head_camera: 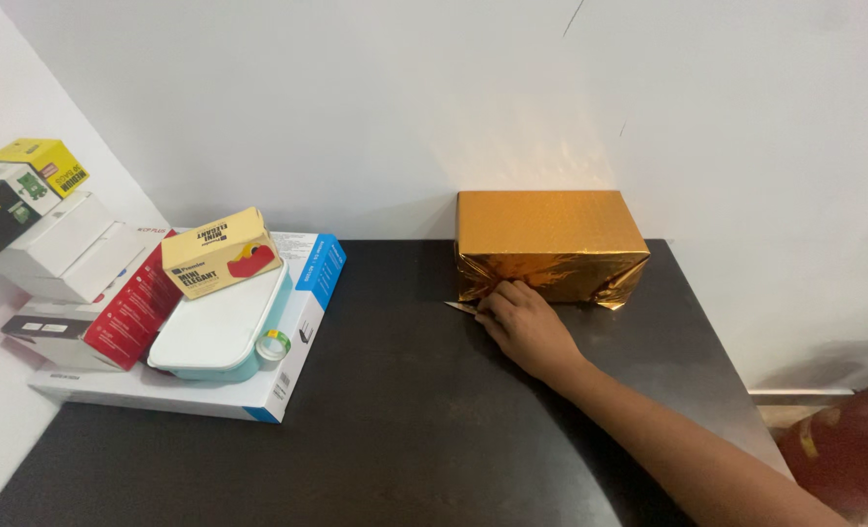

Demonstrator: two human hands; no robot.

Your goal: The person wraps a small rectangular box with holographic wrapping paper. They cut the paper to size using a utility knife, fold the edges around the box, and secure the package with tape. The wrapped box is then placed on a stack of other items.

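Note:
A box wrapped in shiny gold paper (549, 234) stands at the back of the dark table (405, 410), against the white wall. My right hand (524, 322) reaches in from the lower right and rests at the box's near face. Its fingertips pinch a small pointed flap of the gold paper (461, 307) at the lower left corner of that face. The paper on the near face is creased and folded. My left hand is out of view.
A stack of boxes sits at the table's left: a flat white and blue box (292, 337), a pale teal lidded container (221, 332), a yellow tape box (219, 252), and red (131, 312) and white (63, 244) boxes. A red object (849, 449) lies beyond the right edge.

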